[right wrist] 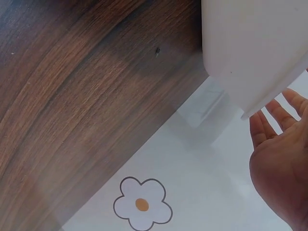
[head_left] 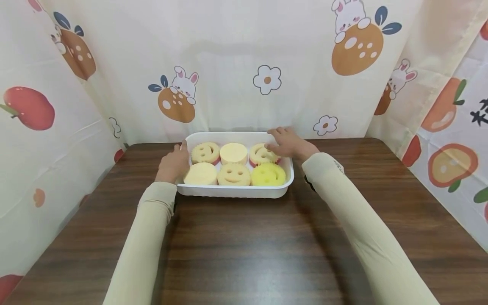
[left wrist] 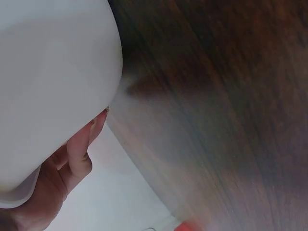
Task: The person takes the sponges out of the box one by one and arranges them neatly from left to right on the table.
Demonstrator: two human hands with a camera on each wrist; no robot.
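Observation:
A white rectangular tray [head_left: 232, 193] stands near the far edge of the table, holding several round sponges in two rows. A yellow smiley sponge [head_left: 268, 174] is at front right, a cream smiley sponge [head_left: 234, 174] is beside it, and a plain round sponge [head_left: 201, 174] is at front left. My left hand [head_left: 173, 164] grips the tray's left side; in the left wrist view its fingers [left wrist: 78, 147] curl under the rim. At the back right corner, my right hand [head_left: 290, 145] holds the rim, fingertips partly hidden behind it in the right wrist view.
The dark wood-grain table [head_left: 236, 250] extends in front of the tray and to both sides. A patterned curtain [head_left: 236, 51] hangs right behind the tray, with more printed cloth [head_left: 30, 169] along the left and right sides.

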